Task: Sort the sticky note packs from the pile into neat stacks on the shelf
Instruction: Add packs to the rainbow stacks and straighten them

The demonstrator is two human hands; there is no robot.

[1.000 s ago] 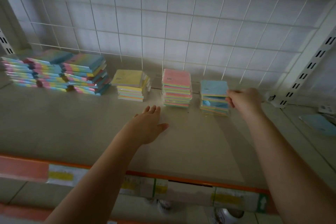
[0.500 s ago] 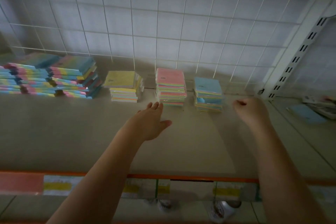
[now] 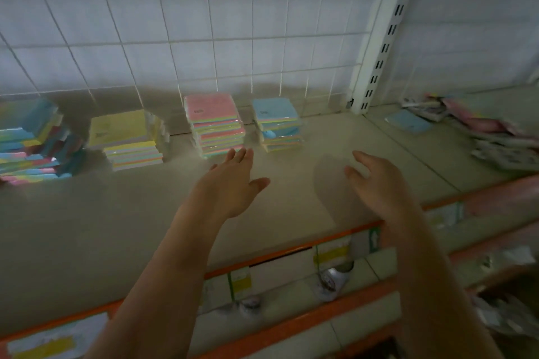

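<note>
Three neat stacks of sticky note packs stand at the back of the shelf (image 3: 116, 227): a yellow-topped stack (image 3: 125, 137), a pink-topped stack (image 3: 215, 122) and a blue-topped stack (image 3: 277, 122). Wider multicoloured stacks (image 3: 32, 143) sit at the far left. A loose pile of packs (image 3: 484, 131) lies on the neighbouring shelf section to the right, with a single blue pack (image 3: 408, 122) beside it. My left hand (image 3: 230, 183) hovers flat and empty just in front of the pink stack. My right hand (image 3: 376, 181) hangs over the shelf with loosely spread fingers, holding nothing.
A white wire grid (image 3: 204, 38) backs the shelf. A slotted white upright (image 3: 379, 49) divides it from the right section. The orange front rail (image 3: 277, 253) carries price labels. Lower shelves hold small items.
My right hand left the blue stack, pulled back toward me and opened from a fist. The view swung to the right, bringing the loose pile into sight. My left hand stayed roughly where it was.
</note>
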